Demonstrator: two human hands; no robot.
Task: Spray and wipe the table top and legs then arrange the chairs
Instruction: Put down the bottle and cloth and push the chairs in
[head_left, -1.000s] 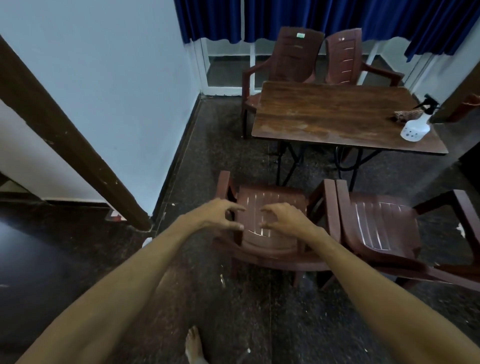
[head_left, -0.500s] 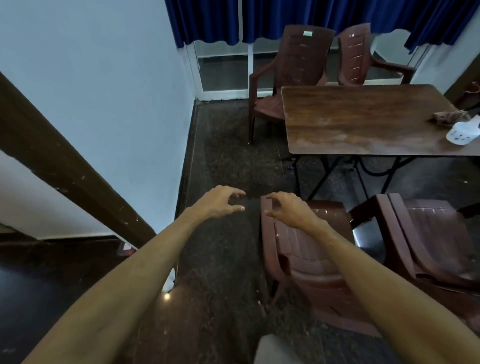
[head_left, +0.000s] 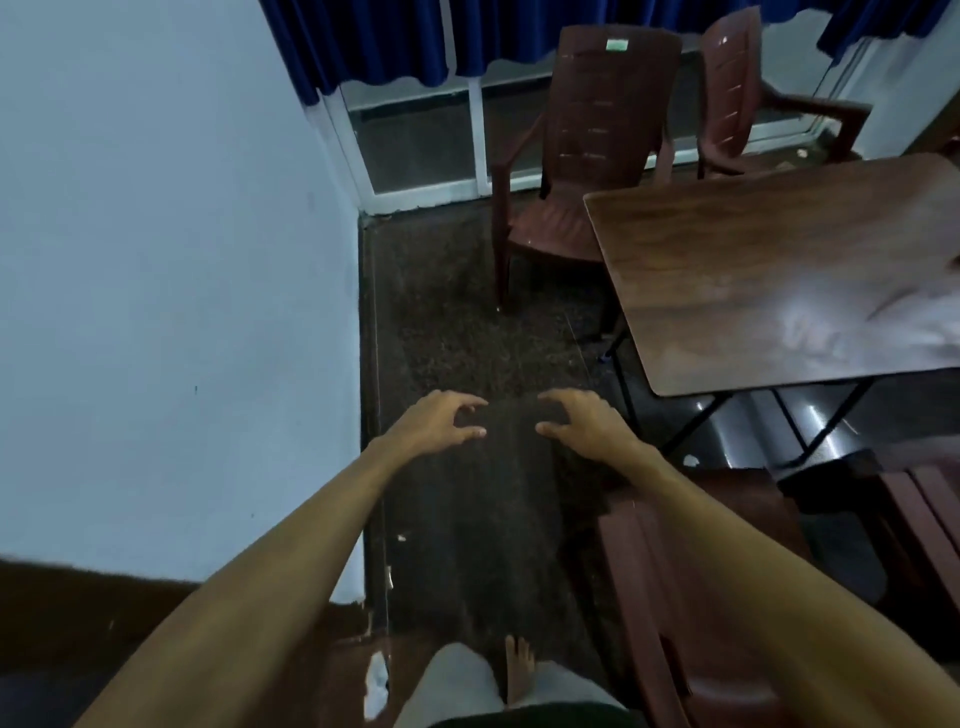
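arranging chairs, it seems: left hand (head_left: 441, 422) and right hand (head_left: 584, 423) hover empty, fingers loosely spread, above the floor (head_left: 467, 312); nearest chair (head_left: 654, 613) sits right of them beside the counter (head_left: 769, 270), needing a grip next

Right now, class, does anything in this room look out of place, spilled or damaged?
Pale streaks smear the table top toward the picture's right, like wet spray not wiped dry. White scraps litter the floor by the wall, whose paint looks chipped at the base.
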